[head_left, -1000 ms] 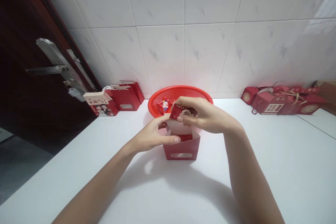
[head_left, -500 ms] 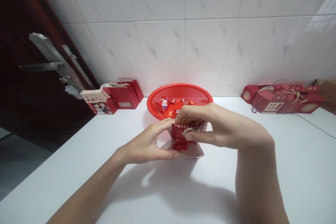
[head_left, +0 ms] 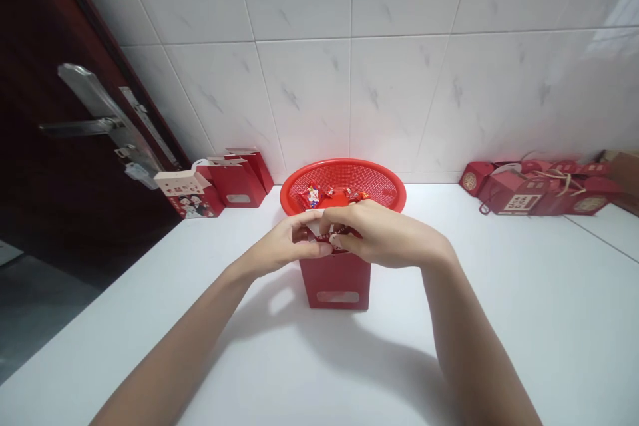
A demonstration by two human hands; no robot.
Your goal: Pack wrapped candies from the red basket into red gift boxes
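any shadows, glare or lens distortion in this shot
Head view: soft shadows spread over the white table in front of the red box; head view: pale glare brightens the wall tiles at upper right; head view: the door slants sharply at the left edge, perhaps from wide-angle distortion.

box (head_left: pixel 337 276) on table (head_left: pixel 150 293), before basket (head_left: pixel 344 176) | candies (head_left: pixel 312 195) in basket | cartons (head_left: pixel 237 183) left | gift boxes (head_left: pixel 519 200) right

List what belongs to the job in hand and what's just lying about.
In the job:
dark red printed packet, in the right hand
red card box with pale window, left hand at its top
round red plastic colander of wrapped sweets, probably

Lying about:
red card boxes at left
red card boxes at right
brown cardboard box, far right
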